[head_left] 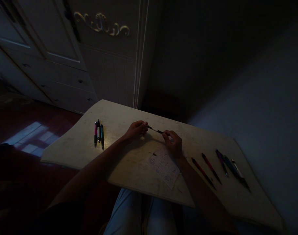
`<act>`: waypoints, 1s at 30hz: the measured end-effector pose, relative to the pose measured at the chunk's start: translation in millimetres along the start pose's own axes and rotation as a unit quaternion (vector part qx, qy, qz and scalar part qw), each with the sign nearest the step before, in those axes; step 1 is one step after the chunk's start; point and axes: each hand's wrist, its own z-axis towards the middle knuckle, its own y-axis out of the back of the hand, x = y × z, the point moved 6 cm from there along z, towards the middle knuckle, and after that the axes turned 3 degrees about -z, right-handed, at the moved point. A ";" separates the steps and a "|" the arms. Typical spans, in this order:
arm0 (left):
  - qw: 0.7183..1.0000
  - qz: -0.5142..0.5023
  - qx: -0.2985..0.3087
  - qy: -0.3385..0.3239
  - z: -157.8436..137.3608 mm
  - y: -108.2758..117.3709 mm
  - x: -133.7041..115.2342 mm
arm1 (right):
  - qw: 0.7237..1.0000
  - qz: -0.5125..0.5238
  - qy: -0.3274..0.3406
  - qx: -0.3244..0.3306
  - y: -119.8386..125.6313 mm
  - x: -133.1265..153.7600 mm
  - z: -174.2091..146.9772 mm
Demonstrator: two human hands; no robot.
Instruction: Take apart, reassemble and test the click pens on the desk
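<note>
Both of my hands are over the middle of the table, pinching a slim pen (154, 129) from its two ends. My left hand (138, 129) has its fingers closed on the far-left end. At the other end, the thumb and fingers of my right hand (173, 143) grip a dark section. Between the hands the pen shows dark parts and a thin pale stretch; whether its parts are joined I cannot tell. Below lies a sheet of paper (165, 167) covered in handwriting, partly under my right wrist. A small dark piece (154, 154) rests on its upper left corner.
Three pens (98, 133) lie close together on the left of the pale table (129, 169). Several more, including a red and black pen (204, 173) and a purple one (221, 162), lie at the right. A cabinet (110, 71) stands behind; a wall (268, 120) borders the right side.
</note>
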 end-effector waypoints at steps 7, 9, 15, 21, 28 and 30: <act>0.998 0.038 0.014 -0.056 -2.2 -1.1 -10.0 | 1.000 -0.012 -0.006 -0.003 -0.4 -5.8 -1.5; 0.998 0.008 0.017 -0.061 -1.6 -1.6 -10.4 | 1.000 -0.010 -0.008 -0.003 -0.6 -7.0 -1.4; 0.999 -0.035 -0.017 -0.036 -0.6 2.5 -5.0 | 1.000 -0.002 -0.016 -0.015 2.3 -5.2 -1.7; 0.998 0.038 -0.042 -0.001 -11.3 2.3 0.6 | 1.000 0.003 -0.017 -0.012 0.7 -8.3 -6.6; 0.994 0.045 -0.095 -0.004 -17.6 6.6 3.4 | 1.000 0.001 0.025 0.014 -1.1 -0.8 -6.3; 0.994 0.050 -0.098 -0.003 -20.1 6.9 3.0 | 0.999 0.001 0.030 0.015 -0.4 0.4 -6.8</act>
